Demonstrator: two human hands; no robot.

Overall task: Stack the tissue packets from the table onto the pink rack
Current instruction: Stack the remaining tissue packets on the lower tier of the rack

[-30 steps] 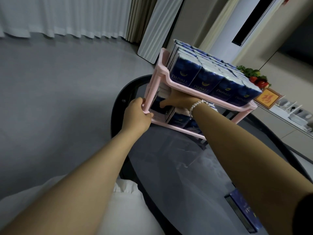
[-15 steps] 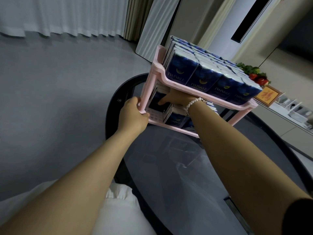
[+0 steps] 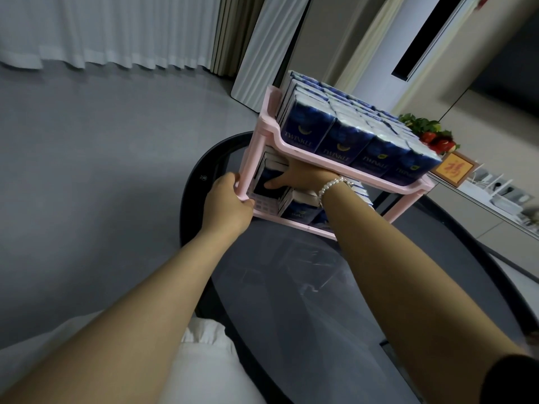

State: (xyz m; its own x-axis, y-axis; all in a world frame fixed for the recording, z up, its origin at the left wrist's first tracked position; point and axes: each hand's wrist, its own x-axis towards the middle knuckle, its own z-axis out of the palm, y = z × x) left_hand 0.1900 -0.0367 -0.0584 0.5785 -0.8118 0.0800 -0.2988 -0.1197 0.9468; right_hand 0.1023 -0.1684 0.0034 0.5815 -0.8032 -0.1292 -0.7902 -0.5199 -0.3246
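Pink rack (image 3: 344, 167), two tiers, sits at the far edge of the dark glass surface (image 3: 291, 287). Top tier is packed full with blue tissue packets (image 3: 358, 135) standing upright in rows, "TWINKLE" print facing the camera.

Left hand (image 3: 227, 204) grips the rack's near-left corner post, down at the lower tier's corner; fingers curled round the post, thumb on the near side.

Right hand (image 3: 303, 179) reaches into the lower tier, under the top shelf. Thumb lies against the dark front of one upright packet (image 3: 267, 180) at the left end of that tier. Rest of the fingers are hidden behind the top shelf's rim, so cannot tell whether they are clamped on the packet or just pressing it. Pearl bracelet (image 3: 335, 185) on that wrist.

Lower tier: more blue packets (image 3: 297, 209) below and right of the right hand, standing on the slotted pink base. Stretch of bare base shows between the left post and those packets.

Background: white curtains (image 3: 102, 30) along the far wall, grey floor (image 3: 87, 170), red-and-green fruit decoration (image 3: 431, 135) and a framed red-and-gold picture (image 3: 453, 172) on a low cabinet (image 3: 466, 205) to the right. White cloth (image 3: 204, 368) at the bottom edge, near the person's body.
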